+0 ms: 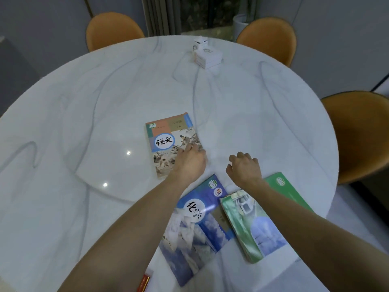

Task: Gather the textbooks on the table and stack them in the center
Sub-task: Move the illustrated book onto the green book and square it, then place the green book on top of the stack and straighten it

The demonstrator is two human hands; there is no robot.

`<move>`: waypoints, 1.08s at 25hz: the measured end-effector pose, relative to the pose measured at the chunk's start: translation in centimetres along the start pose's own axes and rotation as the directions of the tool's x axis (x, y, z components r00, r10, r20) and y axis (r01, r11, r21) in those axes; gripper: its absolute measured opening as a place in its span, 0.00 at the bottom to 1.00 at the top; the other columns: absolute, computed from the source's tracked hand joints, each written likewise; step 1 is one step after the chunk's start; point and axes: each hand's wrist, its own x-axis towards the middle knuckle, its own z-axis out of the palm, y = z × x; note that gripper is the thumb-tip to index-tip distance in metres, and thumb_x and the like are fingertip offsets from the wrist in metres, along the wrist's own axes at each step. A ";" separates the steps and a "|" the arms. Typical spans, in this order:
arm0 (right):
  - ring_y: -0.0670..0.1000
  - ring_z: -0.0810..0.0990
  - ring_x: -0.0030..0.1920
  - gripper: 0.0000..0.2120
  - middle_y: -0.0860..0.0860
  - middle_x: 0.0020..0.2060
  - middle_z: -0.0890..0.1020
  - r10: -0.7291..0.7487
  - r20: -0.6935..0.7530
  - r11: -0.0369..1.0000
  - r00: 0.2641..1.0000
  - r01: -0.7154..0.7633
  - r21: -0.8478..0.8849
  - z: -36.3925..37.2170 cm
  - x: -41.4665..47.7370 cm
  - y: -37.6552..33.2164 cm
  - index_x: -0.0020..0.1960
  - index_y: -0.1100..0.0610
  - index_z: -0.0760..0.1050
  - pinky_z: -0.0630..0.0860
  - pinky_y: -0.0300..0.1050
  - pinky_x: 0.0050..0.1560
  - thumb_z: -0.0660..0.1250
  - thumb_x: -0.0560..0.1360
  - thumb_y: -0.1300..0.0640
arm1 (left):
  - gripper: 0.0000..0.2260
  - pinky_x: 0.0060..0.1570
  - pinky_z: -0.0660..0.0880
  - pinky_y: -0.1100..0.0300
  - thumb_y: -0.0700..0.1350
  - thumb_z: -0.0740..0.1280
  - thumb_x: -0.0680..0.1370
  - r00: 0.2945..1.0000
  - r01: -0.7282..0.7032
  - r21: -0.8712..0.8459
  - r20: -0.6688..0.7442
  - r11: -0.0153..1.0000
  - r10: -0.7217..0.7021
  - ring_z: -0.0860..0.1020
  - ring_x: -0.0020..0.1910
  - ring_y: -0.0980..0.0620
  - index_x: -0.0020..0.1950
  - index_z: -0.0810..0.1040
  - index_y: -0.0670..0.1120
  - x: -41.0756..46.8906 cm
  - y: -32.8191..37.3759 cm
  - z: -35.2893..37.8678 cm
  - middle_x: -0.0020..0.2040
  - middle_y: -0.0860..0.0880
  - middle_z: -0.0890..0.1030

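A textbook with an orange and blue cover lies flat near the middle of the round white table. My left hand rests on its lower right corner, fingers spread, gripping nothing. A blue textbook lies closer to me, partly under my left forearm. Beside it on the right lies a green textbook, its upper part crossed by my right arm. My right hand hovers over bare table between the books, fingers loosely curled and holding nothing. A red book edge shows at the bottom.
Small white boxes stand at the far side of the table. Three orange chairs ring the far and right edges. A round glass turntable covers the table's middle.
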 end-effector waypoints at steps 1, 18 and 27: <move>0.59 0.75 0.54 0.13 0.58 0.52 0.79 0.031 0.001 0.999 1.000 -0.031 0.007 0.2 -1.0 0.8 0.55 0.61 0.74 0.71 0.51 0.53 0.56 0.77 0.56 | 0.14 0.58 0.69 0.46 0.45 0.56 0.79 0.999 -0.037 0.007 0.002 0.999 0.037 0.71 0.63 0.41 0.60 0.75 0.42 -0.1 1.1 0.2 0.60 0.41 0.76; 0.60 0.72 0.57 0.14 0.59 0.55 0.75 0.567 0.202 0.805 0.799 -0.589 0.072 7.3 -15.8 9.1 0.59 0.61 0.71 0.70 0.54 0.55 0.56 0.76 0.59 | 0.13 0.53 0.72 0.49 0.42 0.57 0.79 0.897 -0.400 -0.064 0.178 0.914 0.405 0.72 0.58 0.41 0.62 0.71 0.41 -0.6 13.8 8.0 0.59 0.41 0.74; 0.61 0.69 0.56 0.15 0.61 0.60 0.70 0.660 0.196 0.648 0.725 -0.681 0.340 9.4 -17.3 7.9 0.60 0.63 0.70 0.71 0.53 0.57 0.59 0.78 0.55 | 0.19 0.54 0.72 0.48 0.47 0.62 0.79 0.927 -0.243 -0.203 0.240 0.949 0.289 0.74 0.57 0.39 0.66 0.67 0.39 0.4 14.7 10.4 0.59 0.37 0.76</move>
